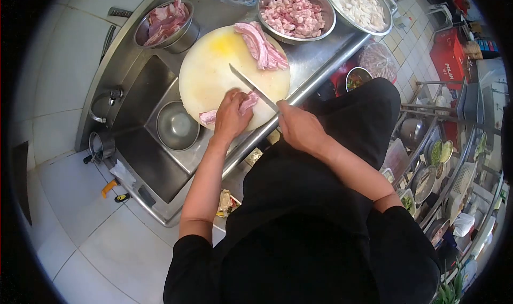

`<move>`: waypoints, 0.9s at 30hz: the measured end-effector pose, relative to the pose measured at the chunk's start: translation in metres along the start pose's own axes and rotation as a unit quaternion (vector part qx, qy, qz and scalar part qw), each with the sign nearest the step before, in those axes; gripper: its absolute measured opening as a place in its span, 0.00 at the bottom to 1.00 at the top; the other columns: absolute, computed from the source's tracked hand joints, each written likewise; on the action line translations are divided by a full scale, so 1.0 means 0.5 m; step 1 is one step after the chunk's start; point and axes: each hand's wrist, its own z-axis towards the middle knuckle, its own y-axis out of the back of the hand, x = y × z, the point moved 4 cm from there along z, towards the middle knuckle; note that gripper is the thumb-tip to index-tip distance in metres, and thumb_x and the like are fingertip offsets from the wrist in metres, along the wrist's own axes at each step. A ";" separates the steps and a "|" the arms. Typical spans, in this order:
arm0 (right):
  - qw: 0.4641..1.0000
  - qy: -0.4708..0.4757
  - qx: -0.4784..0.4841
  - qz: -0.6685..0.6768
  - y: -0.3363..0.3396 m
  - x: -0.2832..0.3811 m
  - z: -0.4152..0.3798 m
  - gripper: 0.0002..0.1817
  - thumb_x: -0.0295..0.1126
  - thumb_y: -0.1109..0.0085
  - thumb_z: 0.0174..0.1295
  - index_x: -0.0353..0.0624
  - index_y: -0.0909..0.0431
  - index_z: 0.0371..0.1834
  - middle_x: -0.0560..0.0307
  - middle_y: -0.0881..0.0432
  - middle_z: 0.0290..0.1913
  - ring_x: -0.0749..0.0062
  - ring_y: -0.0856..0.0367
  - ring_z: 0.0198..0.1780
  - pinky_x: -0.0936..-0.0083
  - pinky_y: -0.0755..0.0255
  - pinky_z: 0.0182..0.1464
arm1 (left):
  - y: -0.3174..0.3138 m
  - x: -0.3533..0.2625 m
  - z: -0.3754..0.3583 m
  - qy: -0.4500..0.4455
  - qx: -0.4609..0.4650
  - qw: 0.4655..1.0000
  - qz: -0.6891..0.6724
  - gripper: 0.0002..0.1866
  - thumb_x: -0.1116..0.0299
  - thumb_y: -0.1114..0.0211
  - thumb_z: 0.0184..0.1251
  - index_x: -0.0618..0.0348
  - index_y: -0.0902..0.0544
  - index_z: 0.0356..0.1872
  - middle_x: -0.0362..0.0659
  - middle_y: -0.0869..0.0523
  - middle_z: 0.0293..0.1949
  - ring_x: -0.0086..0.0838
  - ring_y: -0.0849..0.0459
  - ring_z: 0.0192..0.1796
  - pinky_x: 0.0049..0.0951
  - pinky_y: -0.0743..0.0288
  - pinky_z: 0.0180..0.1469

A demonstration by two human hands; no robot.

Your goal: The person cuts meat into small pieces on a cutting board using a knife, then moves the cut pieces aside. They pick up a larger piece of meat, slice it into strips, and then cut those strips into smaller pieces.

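My right hand is closed round the handle of a knife, whose long blade lies over a round white cutting board. Beside the blade, my left hand presses its bent fingers on a strip of raw pork; one end of the strip shows on each side of the hand. Larger slabs of pork rest at the board's far right edge. A yellow stain marks the board's far side.
Behind the board stand a metal bowl of diced meat, a bowl of pale white pieces and a metal container of meat pieces. To the left, an empty metal bowl sits by the sink. Loaded shelves rise at right.
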 end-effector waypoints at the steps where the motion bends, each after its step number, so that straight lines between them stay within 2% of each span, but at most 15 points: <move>1: 1.000 -0.006 0.013 -0.021 -0.004 0.006 0.004 0.10 0.31 0.50 0.73 0.38 0.31 0.52 0.36 0.15 0.38 0.37 0.14 0.41 0.45 0.22 0.44 | 0.005 -0.010 -0.005 -0.086 -0.090 0.992 0.028 0.18 0.72 0.30 0.60 0.62 0.17 0.53 0.56 0.16 0.53 0.50 0.15 0.53 0.42 0.22 0.58; 4: 0.997 -0.020 0.047 -0.059 -0.017 0.020 0.019 0.10 0.30 0.50 0.71 0.38 0.30 0.52 0.36 0.15 0.38 0.37 0.13 0.40 0.46 0.20 0.43 | -0.011 -0.007 0.005 -0.088 -0.072 0.993 -0.025 0.16 0.73 0.30 0.62 0.64 0.16 0.52 0.54 0.14 0.51 0.49 0.16 0.54 0.42 0.21 0.57; 7: 0.997 -0.021 0.040 -0.069 -0.029 0.024 0.024 0.11 0.27 0.51 0.69 0.38 0.30 0.52 0.36 0.15 0.38 0.37 0.13 0.40 0.46 0.19 0.43 | -0.028 -0.005 0.009 -0.083 -0.076 0.994 0.004 0.14 0.72 0.29 0.61 0.63 0.14 0.49 0.52 0.13 0.50 0.48 0.16 0.52 0.42 0.21 0.56; 11: 0.996 -0.012 0.033 -0.080 -0.023 0.026 0.021 0.10 0.29 0.49 0.70 0.38 0.31 0.50 0.36 0.16 0.35 0.39 0.13 0.36 0.46 0.20 0.42 | -0.049 0.015 0.010 -0.074 -0.085 0.994 0.015 0.13 0.72 0.28 0.60 0.61 0.13 0.46 0.50 0.12 0.47 0.48 0.15 0.49 0.41 0.20 0.53; 13: 0.995 -0.010 0.043 -0.085 -0.018 0.023 0.009 0.13 0.26 0.51 0.68 0.38 0.30 0.54 0.36 0.15 0.38 0.38 0.12 0.40 0.48 0.18 0.44 | -0.052 0.012 0.015 -0.083 -0.098 0.992 0.016 0.13 0.72 0.28 0.60 0.60 0.13 0.46 0.50 0.12 0.45 0.48 0.15 0.48 0.42 0.20 0.53; 19: 0.988 -0.043 0.098 -0.107 0.021 0.008 -0.084 0.12 0.27 0.52 0.68 0.35 0.31 0.53 0.38 0.14 0.35 0.41 0.12 0.39 0.49 0.20 0.43 | -0.053 0.013 0.021 -0.056 -0.090 0.994 0.009 0.12 0.72 0.29 0.59 0.60 0.14 0.45 0.51 0.11 0.43 0.47 0.15 0.48 0.42 0.20 0.52; 23: 0.991 -0.030 0.094 -0.091 0.017 0.011 -0.047 0.12 0.26 0.53 0.69 0.35 0.32 0.53 0.36 0.14 0.36 0.40 0.12 0.40 0.48 0.20 0.43 | -0.054 0.017 0.015 -0.068 -0.091 0.993 -0.024 0.13 0.72 0.28 0.59 0.60 0.14 0.45 0.50 0.11 0.44 0.47 0.14 0.48 0.43 0.20 0.52; 27: 0.991 -0.037 0.111 -0.069 -0.048 0.000 0.063 0.12 0.25 0.54 0.69 0.34 0.32 0.53 0.33 0.14 0.37 0.38 0.12 0.42 0.46 0.20 0.44 | -0.063 0.025 0.010 -0.090 -0.108 0.990 -0.017 0.13 0.71 0.27 0.58 0.60 0.14 0.45 0.50 0.11 0.45 0.47 0.14 0.49 0.43 0.20 0.52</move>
